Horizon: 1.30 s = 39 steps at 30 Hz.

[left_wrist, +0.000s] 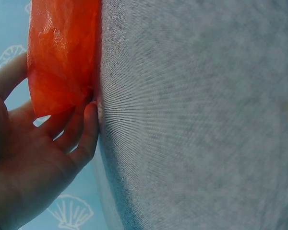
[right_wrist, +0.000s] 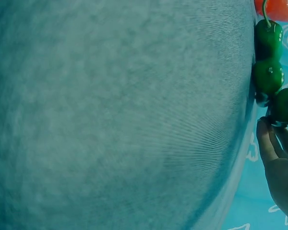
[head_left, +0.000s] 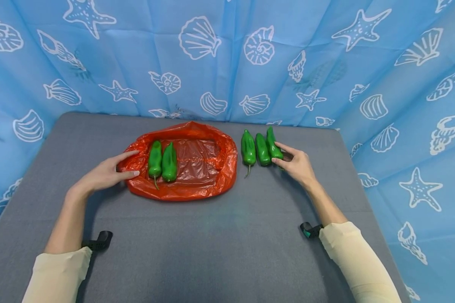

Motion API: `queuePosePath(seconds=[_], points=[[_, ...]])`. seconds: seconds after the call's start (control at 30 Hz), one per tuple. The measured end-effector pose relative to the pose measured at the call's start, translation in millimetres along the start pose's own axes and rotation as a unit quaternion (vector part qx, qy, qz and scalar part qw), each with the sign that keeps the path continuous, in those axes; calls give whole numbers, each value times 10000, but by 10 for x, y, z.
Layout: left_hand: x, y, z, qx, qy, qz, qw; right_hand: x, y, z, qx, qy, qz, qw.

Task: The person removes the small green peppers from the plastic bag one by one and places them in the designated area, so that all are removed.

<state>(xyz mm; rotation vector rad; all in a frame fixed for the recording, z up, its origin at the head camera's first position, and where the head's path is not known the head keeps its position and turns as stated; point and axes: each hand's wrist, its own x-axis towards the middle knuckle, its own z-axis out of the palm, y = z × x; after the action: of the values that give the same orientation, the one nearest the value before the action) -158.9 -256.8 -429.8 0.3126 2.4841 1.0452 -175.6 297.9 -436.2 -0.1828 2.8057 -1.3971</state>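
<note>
Picking now, apparently! | pinching rightmost green pepper [head_left: 272,139] with right hand [head_left: 298,166], near table's [head_left: 220,248] far edge | gripping red bag [head_left: 197,193] with left hand [head_left: 100,174] | probably calling for lifting clear of neighbouring peppers [head_left: 263,149]

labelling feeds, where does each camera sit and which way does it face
On head, forward and down: a crinkled red plastic bag, five long glossy green peppers; left hand, right hand, forearms.
On left wrist, facing left hand at bag.
On right wrist, facing right hand and three peppers.
Head and right wrist share those three.
</note>
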Motion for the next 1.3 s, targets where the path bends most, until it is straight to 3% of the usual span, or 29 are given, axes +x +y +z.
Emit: queuePosePath(seconds=[0.47, 0.8, 1.0, 1.3], points=[[6, 12, -5, 31, -24, -59, 10000, 43, 73, 17, -448, -289, 196, 9984], [5, -1, -11, -11, -24, -38, 10000, 53, 98, 8, -316, -439, 220, 9983], [10, -4, -6, 7, -33, -64, 10000, 45, 76, 0, -167, -207, 131, 9996], [0, 26, -1, 19, -38, -42, 10000, 16, -67, 18, -165, 399, -355, 9984]])
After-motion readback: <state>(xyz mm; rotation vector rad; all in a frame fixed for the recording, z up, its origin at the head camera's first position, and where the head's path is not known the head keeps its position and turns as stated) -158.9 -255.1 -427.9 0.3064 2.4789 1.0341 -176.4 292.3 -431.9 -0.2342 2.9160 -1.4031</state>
